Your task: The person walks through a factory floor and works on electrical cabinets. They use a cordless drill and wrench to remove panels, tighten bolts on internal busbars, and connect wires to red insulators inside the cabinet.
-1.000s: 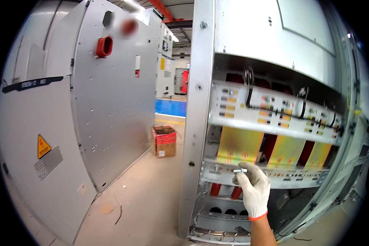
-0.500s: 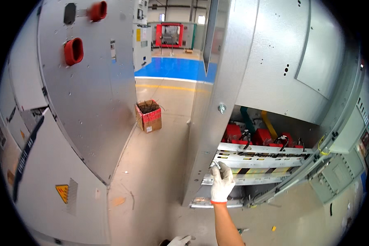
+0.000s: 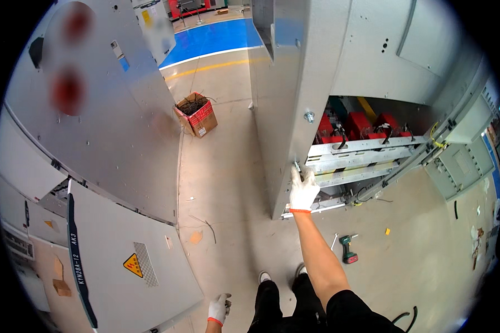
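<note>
View from above of a person standing before an open grey metal cabinet (image 3: 339, 72) that fills the upper right of the frame. The right hand (image 3: 303, 190), in a white glove with an orange cuff, reaches up to the centre of the frame and presses against the cabinet's front edge, just left of the pale horizontal rails (image 3: 361, 158). Its fingers lie extended and close together along the metal; whether they grip anything small cannot be told. A bolt head (image 3: 309, 116) sits on the same edge, above the hand. Behind the rails, red parts (image 3: 366, 125) and dark cables show inside the cabinet.

The left hand (image 3: 218, 307), gloved likewise, hangs low at the bottom centre-left, well apart from the cabinet; its fingers are curled, and it is unclear whether it holds something.

On the floor (image 3: 233, 183), a green and black cordless drill (image 3: 347, 250) lies right of the outstretched forearm, near the cabinet's base. A red cardboard box (image 3: 196, 114) stands in the upper centre-left. A grey panel (image 3: 122, 266) bearing a yellow warning triangle occupies the lower left. The person's shoes (image 3: 283, 275) appear at the bottom centre.
</note>
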`<state>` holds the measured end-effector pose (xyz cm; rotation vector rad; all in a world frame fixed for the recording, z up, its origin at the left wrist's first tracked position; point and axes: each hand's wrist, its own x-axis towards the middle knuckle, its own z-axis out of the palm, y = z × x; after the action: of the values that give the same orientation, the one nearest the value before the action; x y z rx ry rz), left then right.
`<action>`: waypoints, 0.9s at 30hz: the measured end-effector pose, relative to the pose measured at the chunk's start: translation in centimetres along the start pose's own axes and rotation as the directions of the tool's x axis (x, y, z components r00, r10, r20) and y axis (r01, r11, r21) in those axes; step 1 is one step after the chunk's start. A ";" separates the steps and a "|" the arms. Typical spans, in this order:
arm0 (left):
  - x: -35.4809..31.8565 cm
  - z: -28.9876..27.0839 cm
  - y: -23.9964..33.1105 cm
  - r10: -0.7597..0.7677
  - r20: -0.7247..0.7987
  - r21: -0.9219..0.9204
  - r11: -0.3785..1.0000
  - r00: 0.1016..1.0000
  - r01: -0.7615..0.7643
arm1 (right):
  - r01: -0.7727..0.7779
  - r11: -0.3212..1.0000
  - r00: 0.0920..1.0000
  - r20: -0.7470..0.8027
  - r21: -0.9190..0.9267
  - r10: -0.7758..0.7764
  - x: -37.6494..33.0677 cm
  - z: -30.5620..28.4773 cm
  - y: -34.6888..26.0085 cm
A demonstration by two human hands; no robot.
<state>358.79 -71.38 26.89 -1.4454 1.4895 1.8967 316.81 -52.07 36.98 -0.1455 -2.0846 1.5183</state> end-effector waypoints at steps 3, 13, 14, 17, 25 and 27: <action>-0.9 0.1 1.3 0.021 -0.070 0.056 0.998 0.997 -0.017 | -0.114 0.992 0.994 0.011 0.053 0.113 0.6 0.8 -0.9; -4.8 6.2 8.6 0.096 0.006 0.262 0.960 0.995 -0.095 | -0.146 0.984 0.985 -0.072 0.100 0.154 -1.2 2.8 -1.8; -5.3 6.3 9.4 0.120 -0.015 0.285 0.952 0.993 -0.111 | -0.267 0.930 0.958 -0.031 0.254 0.284 -1.1 2.8 -2.9; -3.8 4.8 10.2 0.176 -0.004 0.305 0.938 0.984 -0.167 | -0.464 0.684 0.865 0.120 0.563 0.488 -1.1 2.9 -3.5; 1.8 4.8 14.9 0.247 0.113 0.324 0.906 0.962 -0.270 | -0.674 0.493 0.729 0.385 0.551 0.566 -0.3 2.6 -1.8; 4.2 4.9 16.4 0.256 0.212 0.366 0.874 0.943 -0.320 | -0.711 0.348 0.666 0.426 0.612 0.613 0.2 3.1 -0.8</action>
<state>342.21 -75.07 31.74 -0.9089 1.9577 1.6770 315.27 -54.88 37.09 -0.6790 -1.2854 2.8479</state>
